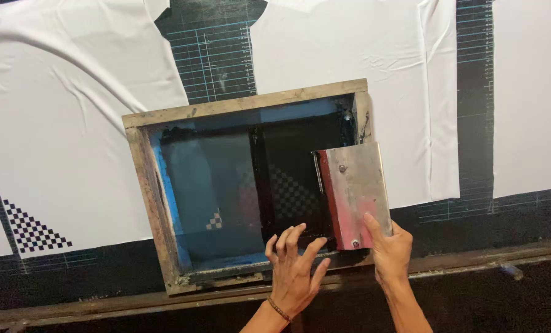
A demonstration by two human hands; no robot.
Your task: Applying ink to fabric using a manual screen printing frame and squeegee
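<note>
Left hand (292,266) rests fingers spread on the near rail of the wooden screen frame (146,179), while the right hand (389,246) – thumb on top, fingers hidden beneath – pinches the squeegee (357,191) lying over the frame's right side.

— Where do the person's hands sit?

— Both come up from the bottom edge of the view, forearms bare and angled inward. The left hand (292,265) is flat, fingers spread and pointing up and right, with a thin band at its wrist.

— And the other?

— The right hand (389,250) is just beside it, thumb raised and pressed forward, fingers curled out of sight in a grip.
</note>
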